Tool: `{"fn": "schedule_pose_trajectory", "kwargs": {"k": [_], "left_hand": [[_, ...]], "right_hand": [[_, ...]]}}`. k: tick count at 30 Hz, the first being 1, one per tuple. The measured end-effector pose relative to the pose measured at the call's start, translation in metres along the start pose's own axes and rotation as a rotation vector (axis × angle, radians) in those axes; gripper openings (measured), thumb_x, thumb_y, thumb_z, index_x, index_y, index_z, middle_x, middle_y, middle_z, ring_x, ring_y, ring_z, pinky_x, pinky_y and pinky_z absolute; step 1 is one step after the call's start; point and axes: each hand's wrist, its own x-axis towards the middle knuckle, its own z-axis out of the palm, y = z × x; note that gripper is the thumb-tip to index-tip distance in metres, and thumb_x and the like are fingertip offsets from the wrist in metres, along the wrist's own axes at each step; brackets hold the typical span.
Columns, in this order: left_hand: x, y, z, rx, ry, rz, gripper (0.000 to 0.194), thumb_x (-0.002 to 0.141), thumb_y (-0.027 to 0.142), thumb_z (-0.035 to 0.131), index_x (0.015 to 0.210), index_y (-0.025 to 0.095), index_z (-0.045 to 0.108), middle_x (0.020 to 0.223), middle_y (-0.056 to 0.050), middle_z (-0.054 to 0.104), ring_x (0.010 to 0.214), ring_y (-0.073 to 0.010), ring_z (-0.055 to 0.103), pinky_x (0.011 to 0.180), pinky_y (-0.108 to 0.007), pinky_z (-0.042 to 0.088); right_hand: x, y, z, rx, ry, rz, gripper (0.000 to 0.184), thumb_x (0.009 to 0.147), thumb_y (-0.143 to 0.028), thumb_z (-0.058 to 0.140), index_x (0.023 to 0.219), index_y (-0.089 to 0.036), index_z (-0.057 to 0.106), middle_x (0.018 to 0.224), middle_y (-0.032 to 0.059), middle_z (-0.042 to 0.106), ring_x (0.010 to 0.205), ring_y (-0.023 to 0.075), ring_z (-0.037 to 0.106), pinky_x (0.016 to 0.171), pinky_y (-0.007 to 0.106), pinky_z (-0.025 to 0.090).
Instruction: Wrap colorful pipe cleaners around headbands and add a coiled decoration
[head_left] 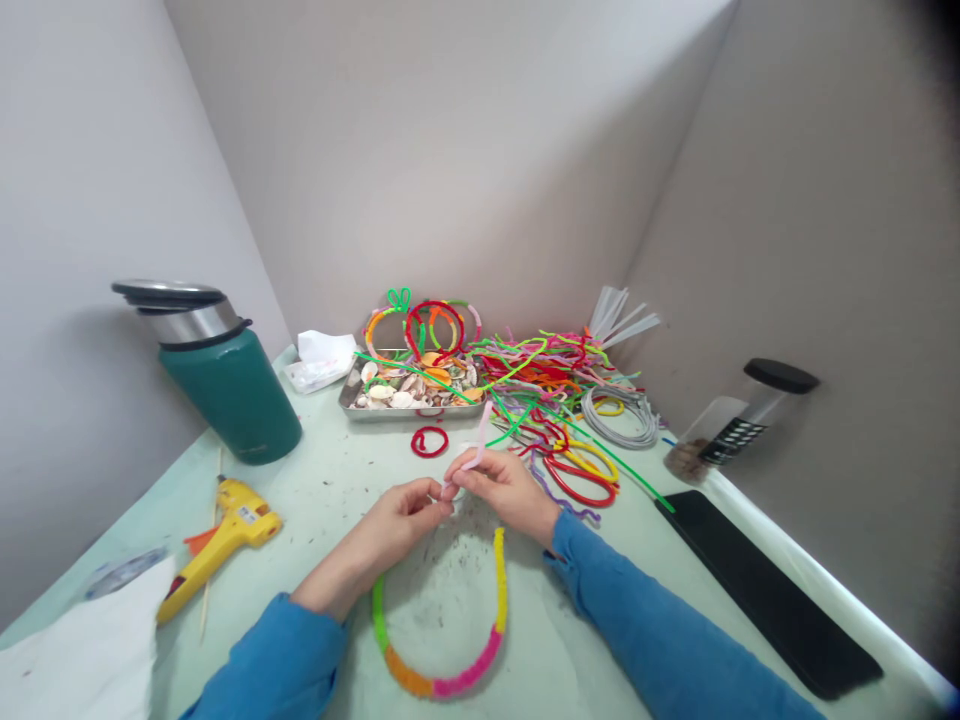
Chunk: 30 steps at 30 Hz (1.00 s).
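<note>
Both hands, left (401,520) and right (506,490), meet above mid-desk (337,530), fingertips pinching a pale pink pipe cleaner (481,440). Strand: fuzzy, bent, one end pointing up toward the far side.

A thin, fuzzy, pale pink pipe cleaner (482,440) is pinched between the fingertips of the left hand (411,512) and right hand (504,485), bent, its free end pointing to 1 o'clock. At 6 o'clock from it, a fuzzy, open multicolored hoop (464,683) lies flat, its gap facing 12: green at 9 o'clock, orange at 7, hot pink at 5, yellow at 3.
</note>
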Motion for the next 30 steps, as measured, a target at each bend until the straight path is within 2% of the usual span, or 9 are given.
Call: {"fn": "schedule_pose_trajectory", "kwargs": {"k": [7, 15, 21, 26, 30], "left_hand": [[0.001, 0.001, -0.003, -0.044, 0.049, -0.069, 0.041, 0.064, 0.057, 0.061, 0.077, 0.020, 0.046, 0.044, 0.013, 0.023, 0.036, -0.0036, 0.015, 0.036, -0.020, 0.006], [0.003, -0.001, -0.009, -0.183, 0.097, -0.089, 0.033, 0.065, 0.047, 0.063, 0.075, 0.020, 0.046, 0.047, 0.012, 0.025, 0.037, -0.0028, 0.014, 0.038, -0.019, 0.004], [0.003, -0.001, -0.008, -0.152, 0.179, -0.047, 0.040, 0.063, 0.055, 0.063, 0.072, 0.019, 0.048, 0.043, 0.013, 0.020, 0.035, -0.0025, 0.012, 0.036, -0.018, 0.006], [0.004, -0.001, -0.009, -0.116, 0.218, -0.037, 0.041, 0.060, 0.054, 0.065, 0.074, 0.017, 0.052, 0.039, 0.013, 0.023, 0.034, -0.0026, 0.014, 0.035, -0.019, 0.008], [0.004, 0.000, -0.010, -0.127, 0.230, -0.026, 0.042, 0.059, 0.053, 0.067, 0.074, 0.016, 0.053, 0.039, 0.013, 0.024, 0.035, -0.0023, 0.015, 0.036, -0.019, 0.008]], "right_hand": [[-0.003, -0.007, 0.003, -0.250, -0.009, -0.160, 0.028, 0.083, -0.040, 0.053, 0.079, -0.017, 0.069, 0.077, 0.0055, 0.061, 0.080, 0.0172, 0.055, 0.076, 0.031, 0.043], [-0.005, -0.013, 0.000, -0.373, -0.038, -0.275, 0.019, 0.082, -0.031, 0.056, 0.075, -0.019, 0.068, 0.074, 0.0063, 0.061, 0.085, 0.0187, 0.053, 0.078, 0.033, 0.043], [-0.004, -0.012, 0.001, -0.457, -0.094, -0.343, 0.015, 0.081, -0.028, 0.056, 0.079, -0.021, 0.069, 0.075, 0.0063, 0.066, 0.092, 0.0215, 0.052, 0.085, 0.039, 0.041], [-0.003, -0.005, 0.000, -0.414, -0.074, -0.329, 0.012, 0.079, -0.029, 0.059, 0.083, -0.022, 0.069, 0.080, 0.0061, 0.067, 0.091, 0.0211, 0.053, 0.085, 0.039, 0.041], [-0.003, -0.003, 0.001, -0.362, -0.031, -0.248, 0.014, 0.079, -0.032, 0.060, 0.082, -0.021, 0.069, 0.081, 0.0056, 0.066, 0.085, 0.0196, 0.054, 0.082, 0.036, 0.041]]}}
